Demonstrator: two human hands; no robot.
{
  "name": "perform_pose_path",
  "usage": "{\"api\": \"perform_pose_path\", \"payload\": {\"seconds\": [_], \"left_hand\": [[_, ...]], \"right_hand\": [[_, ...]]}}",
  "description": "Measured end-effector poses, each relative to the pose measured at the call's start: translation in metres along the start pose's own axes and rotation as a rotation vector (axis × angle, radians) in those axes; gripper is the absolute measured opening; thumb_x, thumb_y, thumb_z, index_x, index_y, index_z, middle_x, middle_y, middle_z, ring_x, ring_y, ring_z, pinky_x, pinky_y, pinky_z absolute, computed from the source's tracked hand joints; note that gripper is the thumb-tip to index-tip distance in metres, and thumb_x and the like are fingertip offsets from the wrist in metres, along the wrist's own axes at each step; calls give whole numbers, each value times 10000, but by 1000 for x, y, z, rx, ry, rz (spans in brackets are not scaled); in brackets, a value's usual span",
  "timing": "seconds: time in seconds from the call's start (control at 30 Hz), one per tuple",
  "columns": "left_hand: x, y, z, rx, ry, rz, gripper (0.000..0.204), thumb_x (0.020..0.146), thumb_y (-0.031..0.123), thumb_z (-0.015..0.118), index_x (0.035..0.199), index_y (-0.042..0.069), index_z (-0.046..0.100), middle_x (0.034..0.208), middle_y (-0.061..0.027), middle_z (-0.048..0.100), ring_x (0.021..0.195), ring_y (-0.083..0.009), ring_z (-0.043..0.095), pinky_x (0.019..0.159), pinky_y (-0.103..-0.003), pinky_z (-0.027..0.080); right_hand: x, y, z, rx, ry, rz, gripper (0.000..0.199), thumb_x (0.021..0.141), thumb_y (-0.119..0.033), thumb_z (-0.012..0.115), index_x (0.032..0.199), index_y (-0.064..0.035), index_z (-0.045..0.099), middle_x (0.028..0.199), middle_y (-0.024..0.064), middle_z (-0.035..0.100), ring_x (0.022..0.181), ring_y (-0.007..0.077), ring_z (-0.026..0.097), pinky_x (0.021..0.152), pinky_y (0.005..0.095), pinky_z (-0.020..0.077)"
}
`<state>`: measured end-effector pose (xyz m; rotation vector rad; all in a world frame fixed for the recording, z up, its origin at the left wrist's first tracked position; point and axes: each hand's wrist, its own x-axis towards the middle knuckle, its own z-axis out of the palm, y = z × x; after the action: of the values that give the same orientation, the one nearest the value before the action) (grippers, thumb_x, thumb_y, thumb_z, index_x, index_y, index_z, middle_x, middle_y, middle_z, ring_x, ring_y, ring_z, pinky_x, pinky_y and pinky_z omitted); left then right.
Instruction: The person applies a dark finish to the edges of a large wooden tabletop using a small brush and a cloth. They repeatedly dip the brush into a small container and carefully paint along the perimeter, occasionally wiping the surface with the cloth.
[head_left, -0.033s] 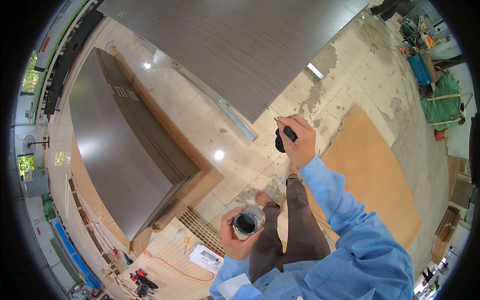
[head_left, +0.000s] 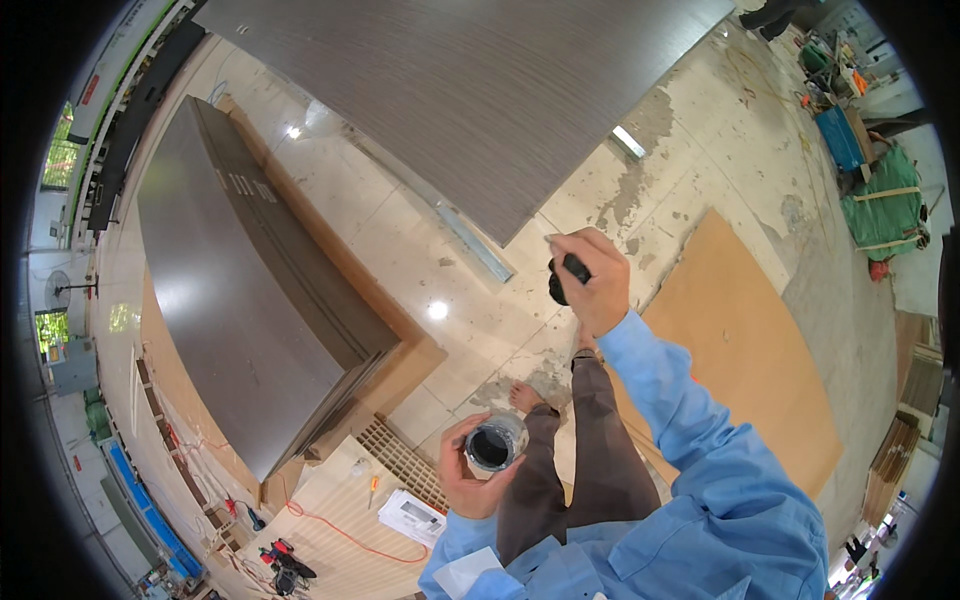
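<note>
- In the head view, the left hand (head_left: 468,488) is grasping a clear, round, open-topped cup (head_left: 518,432) at lower centre, its fingers curling around the wall; dark contents are showing inside.
- The right hand (head_left: 606,288) is clenching a small, rounded black object (head_left: 557,286) just right of centre, below the near corner of the large dark-brown wood-grain panel (head_left: 480,110), and is staying clear of it.
- That panel is filling the upper centre.
- A stack of glossy dark-brown panels (head_left: 235,310) is lying at left.
- A flat tan sheet (head_left: 745,350) is lying right of centre.
</note>
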<state>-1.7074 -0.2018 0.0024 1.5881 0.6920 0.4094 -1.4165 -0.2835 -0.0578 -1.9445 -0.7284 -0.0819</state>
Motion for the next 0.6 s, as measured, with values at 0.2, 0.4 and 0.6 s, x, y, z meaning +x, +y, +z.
{"api": "perform_pose_path", "payload": {"seconds": [0.2,0.4,0.6], "left_hand": [[0,0,0,22,0,-16,782,646,-55,923,1335,6,559,1355,-188,634,1287,-291,629,1117,-416,519],[3,-1,2,18,-7,2,792,644,-53,926,1343,12,558,1361,-189,635,1284,-280,631,1114,-410,522],[3,0,0,-13,20,-8,773,641,-46,922,1325,15,569,1345,-192,644,1282,-294,634,1118,-421,517]], "right_hand": [[13,-3,-7,-70,125,101,329,718,11,790,1015,-127,764,938,81,692,880,301,698,725,416,571],[17,-8,-12,-85,32,-76,311,722,70,772,992,-86,763,898,79,693,833,270,703,732,368,568],[25,2,-17,-129,265,149,191,873,13,788,1052,-51,785,885,99,702,802,243,704,710,344,563]]}}
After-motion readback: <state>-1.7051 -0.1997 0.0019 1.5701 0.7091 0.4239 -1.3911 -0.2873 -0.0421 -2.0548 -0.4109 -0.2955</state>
